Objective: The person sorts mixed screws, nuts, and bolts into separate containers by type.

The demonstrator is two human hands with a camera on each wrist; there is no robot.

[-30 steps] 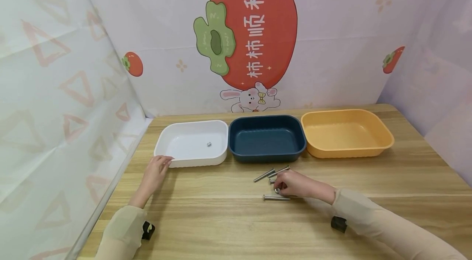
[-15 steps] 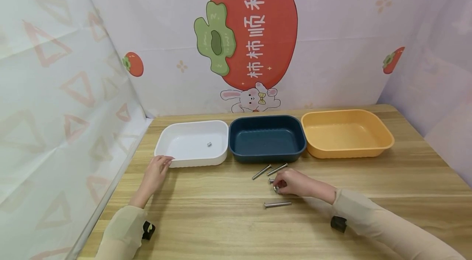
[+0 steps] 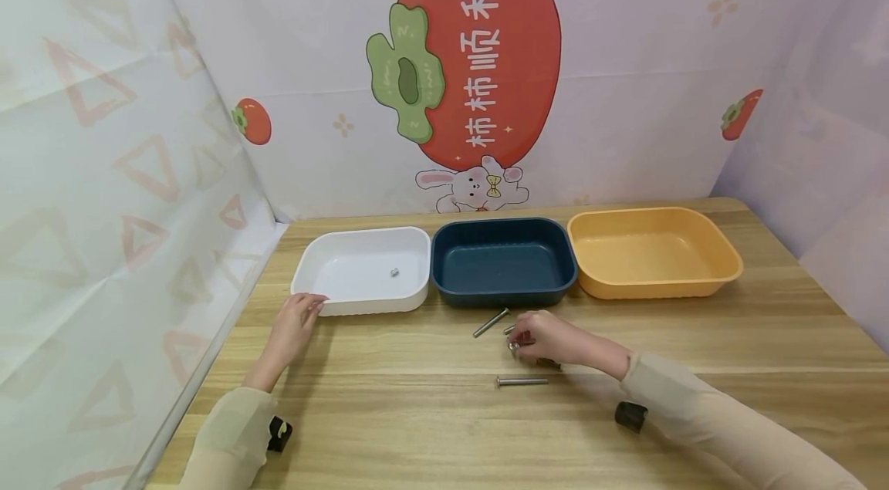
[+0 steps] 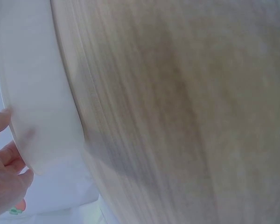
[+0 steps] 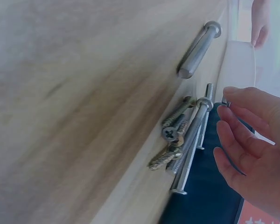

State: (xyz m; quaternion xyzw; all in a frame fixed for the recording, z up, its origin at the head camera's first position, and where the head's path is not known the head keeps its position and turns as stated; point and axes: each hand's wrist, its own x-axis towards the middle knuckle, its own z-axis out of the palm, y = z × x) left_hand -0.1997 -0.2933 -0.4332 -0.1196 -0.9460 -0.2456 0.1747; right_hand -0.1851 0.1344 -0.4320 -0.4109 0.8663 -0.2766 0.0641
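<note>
My left hand point(image 3: 295, 322) holds the near left rim of the white tray point(image 3: 368, 305), its fingertips on both sides of the wall in the left wrist view. A small silver nut-like piece point(image 3: 394, 272) lies in that tray. Over the loose hardware, my right hand point(image 3: 552, 337) pinches a small shiny metal piece point(image 5: 226, 102) between thumb and index finger; its exact kind I cannot tell. Below the hand in the right wrist view are long bolts point(image 5: 194, 133) and short cross-head screws point(image 5: 170, 134) in a heap. One long bolt point(image 3: 522, 381) lies apart, nearer me.
A dark blue tray point(image 3: 503, 297) stands beside the white one, and a yellow tray point(image 3: 653, 290) to its right, all in a row at the back of the wooden table point(image 3: 389, 420). Another long bolt point(image 3: 491, 322) lies just in front of the blue tray.
My right hand has shifted slightly left and away from me with the small metal piece. The separate bolt has slid nearer to me. My left hand has stayed on the rim.
</note>
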